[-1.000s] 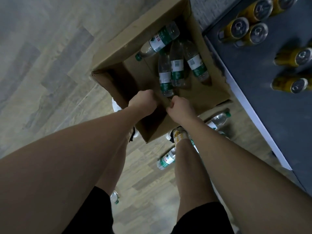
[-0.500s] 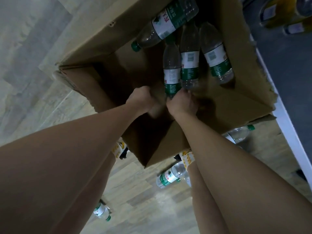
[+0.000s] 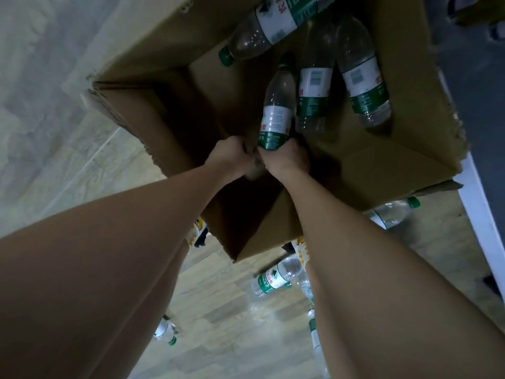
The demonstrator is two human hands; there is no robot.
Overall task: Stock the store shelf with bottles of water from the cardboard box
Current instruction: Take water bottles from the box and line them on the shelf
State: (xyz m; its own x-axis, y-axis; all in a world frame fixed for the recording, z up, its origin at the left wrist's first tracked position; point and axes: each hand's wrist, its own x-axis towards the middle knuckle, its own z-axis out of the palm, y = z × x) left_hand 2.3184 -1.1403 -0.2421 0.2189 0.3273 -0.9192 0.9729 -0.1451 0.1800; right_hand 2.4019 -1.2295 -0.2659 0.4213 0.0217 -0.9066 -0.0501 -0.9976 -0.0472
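Observation:
The open cardboard box (image 3: 164,113) stands on the floor below me, with both my arms reaching into it. My right hand (image 3: 289,160) grips the lower end of a water bottle (image 3: 276,113) with a white and green label, cap pointing away from me. My left hand (image 3: 229,157) is curled tight against the same bottle's clear base, next to the right hand. Three more water bottles lie in the box: two side by side (image 3: 314,97) (image 3: 363,80) and one crosswise on the far wall (image 3: 273,20). The dark store shelf (image 3: 478,91) runs along the right.
Loose water bottles lie on the wooden floor around my feet: one (image 3: 273,279) between my legs, one (image 3: 393,213) by the shelf's white edge (image 3: 481,214), one (image 3: 164,330) at lower left. The box's torn right flap touches the shelf.
I have leaned closer over the box. Both hands went deeper inside, and the right hand closed round the lower end of the nearest bottle.

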